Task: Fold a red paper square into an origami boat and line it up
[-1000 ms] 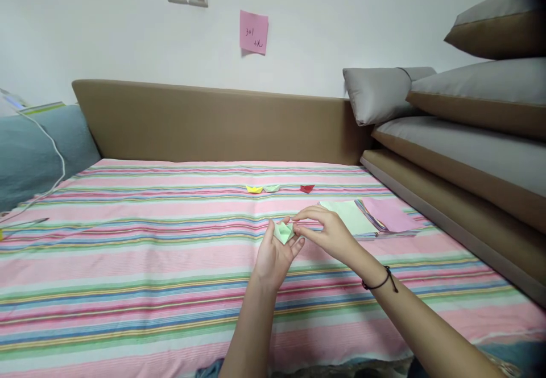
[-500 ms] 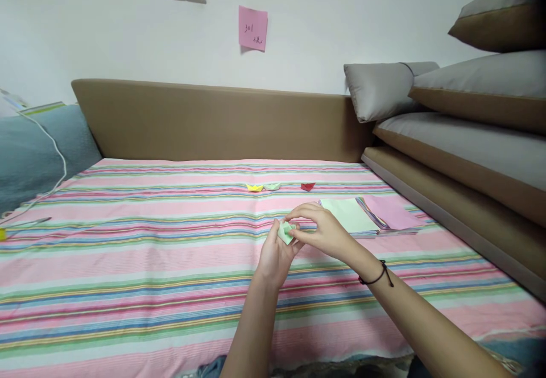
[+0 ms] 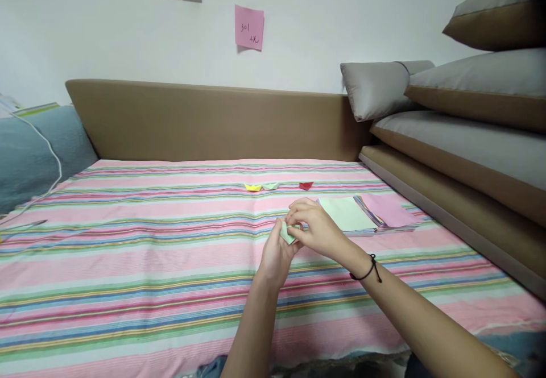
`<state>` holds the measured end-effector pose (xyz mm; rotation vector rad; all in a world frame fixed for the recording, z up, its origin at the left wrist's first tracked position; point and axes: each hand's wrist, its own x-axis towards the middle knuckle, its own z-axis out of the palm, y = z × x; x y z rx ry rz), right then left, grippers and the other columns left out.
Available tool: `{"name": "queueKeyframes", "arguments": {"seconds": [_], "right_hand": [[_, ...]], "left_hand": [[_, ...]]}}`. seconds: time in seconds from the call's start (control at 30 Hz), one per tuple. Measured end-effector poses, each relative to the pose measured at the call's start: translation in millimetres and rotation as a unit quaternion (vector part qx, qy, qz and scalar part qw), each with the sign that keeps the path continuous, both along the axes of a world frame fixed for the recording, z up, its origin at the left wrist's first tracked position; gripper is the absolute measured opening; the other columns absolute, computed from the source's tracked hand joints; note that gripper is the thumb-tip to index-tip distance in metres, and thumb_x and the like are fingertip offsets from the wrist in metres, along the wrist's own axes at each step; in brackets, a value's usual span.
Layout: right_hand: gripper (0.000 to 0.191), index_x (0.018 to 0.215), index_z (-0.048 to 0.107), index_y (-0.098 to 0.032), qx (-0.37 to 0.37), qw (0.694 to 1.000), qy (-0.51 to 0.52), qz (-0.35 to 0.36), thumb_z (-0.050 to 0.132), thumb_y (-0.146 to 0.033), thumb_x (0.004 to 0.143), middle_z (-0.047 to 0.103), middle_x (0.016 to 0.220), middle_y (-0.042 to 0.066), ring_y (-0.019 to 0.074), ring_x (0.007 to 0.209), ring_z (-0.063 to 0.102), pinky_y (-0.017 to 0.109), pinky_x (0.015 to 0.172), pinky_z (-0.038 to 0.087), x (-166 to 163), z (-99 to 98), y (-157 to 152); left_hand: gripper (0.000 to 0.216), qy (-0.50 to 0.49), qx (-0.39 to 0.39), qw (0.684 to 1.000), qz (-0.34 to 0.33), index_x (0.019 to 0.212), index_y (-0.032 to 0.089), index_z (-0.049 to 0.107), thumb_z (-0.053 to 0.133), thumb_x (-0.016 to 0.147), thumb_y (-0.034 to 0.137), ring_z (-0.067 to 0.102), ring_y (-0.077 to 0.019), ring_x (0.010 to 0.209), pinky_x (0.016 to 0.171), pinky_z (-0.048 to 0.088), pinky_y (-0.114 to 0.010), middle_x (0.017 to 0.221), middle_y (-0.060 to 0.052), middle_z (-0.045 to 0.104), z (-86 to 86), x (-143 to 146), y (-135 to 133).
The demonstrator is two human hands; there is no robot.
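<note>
Green paper [image 3: 287, 233]: mostly hidden between the fingers of both hands; only a small wedge shows, and its folded form is too small to make out.
Place: held in the air just above the striped bed sheet [image 3: 128, 253], near the middle of the bed.
Look: pale mint, creased, with a pointed corner toward the left.
Left hand [image 3: 273, 253]: narrow grip, thumb and fingers closed on the paper's near side from below.
Right hand [image 3: 315, 227]: narrow grip, fingertips pinched on the paper's top; a black cord [image 3: 367, 270] circles the wrist.
Paper stack [image 3: 347, 214]: one fanned pile just beyond the right hand, with a green sheet on top and a pink sheet [image 3: 386, 210] beside it; the sheets beneath cannot be counted.
Finished folds: three in a row farther off, a yellow boat [image 3: 253, 187], a pale green boat [image 3: 270, 186] and a red boat [image 3: 306, 185].
Wall note [image 3: 249, 27]: one, pink, its writing hard to read.
</note>
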<state>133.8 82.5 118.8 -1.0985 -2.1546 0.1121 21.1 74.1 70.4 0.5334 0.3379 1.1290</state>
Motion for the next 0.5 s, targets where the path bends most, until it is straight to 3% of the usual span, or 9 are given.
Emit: {"name": "queueKeyframes", "arguments": {"seconds": [0.27,0.5], "right_hand": [[0.022,0.054,0.056,-0.02,0.014,1.0,-0.009,0.001,0.055,-0.001,0.065,0.06,0.069,0.002,0.0221,0.085,0.052,0.038,0.079,0.039,-5.9,0.5,-3.1],[0.017,0.057,0.06,-0.02,-0.014,1.0,0.003,-0.019,0.06,-0.006,0.067,0.062,0.07,0.002,0.0212,0.083,0.054,0.036,0.078,0.04,-3.9,-3.4,2.9]], "left_hand": [[0.029,-0.001,-0.019,1.0,0.011,0.104,0.014,0.06,0.042,0.09,0.033,0.056,-0.0169,0.099,0.08,0.047,-0.027,0.098,-0.006,0.063,-1.9,1.6,1.0],[0.037,0.0,-0.001,1.0,-0.011,0.102,0.015,0.059,0.036,0.091,0.042,0.059,-0.018,0.096,0.086,0.047,-0.031,0.101,-0.008,0.063,1.4,-0.9,-0.2]]}}
